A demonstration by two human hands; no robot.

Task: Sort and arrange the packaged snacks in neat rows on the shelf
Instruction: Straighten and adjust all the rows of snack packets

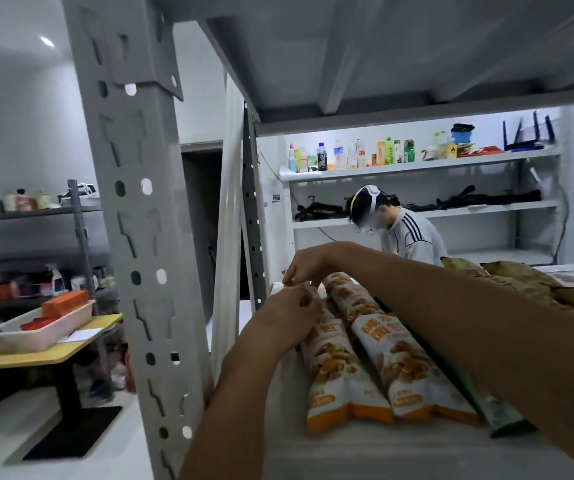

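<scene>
Several orange-and-white snack packets lie side by side on the white shelf point(365, 455), running front to back. My left hand point(292, 306) grips the far end of the leftmost packet point(337, 372). My right hand point(304, 268) reaches across from the right and pinches the far tip of the same row with curled fingers. A second orange packet point(406, 368) lies beside it, and a dark green packet point(486, 407) shows under my right forearm. Brownish packets point(528, 278) sit piled at the right.
A grey perforated shelf upright point(140, 237) stands close on the left. A yellow table point(36, 355) holds a white tray point(39, 334) with red and orange boxes. A person in a white striped top point(413, 237) bends by wall shelves point(417, 168) of bottles.
</scene>
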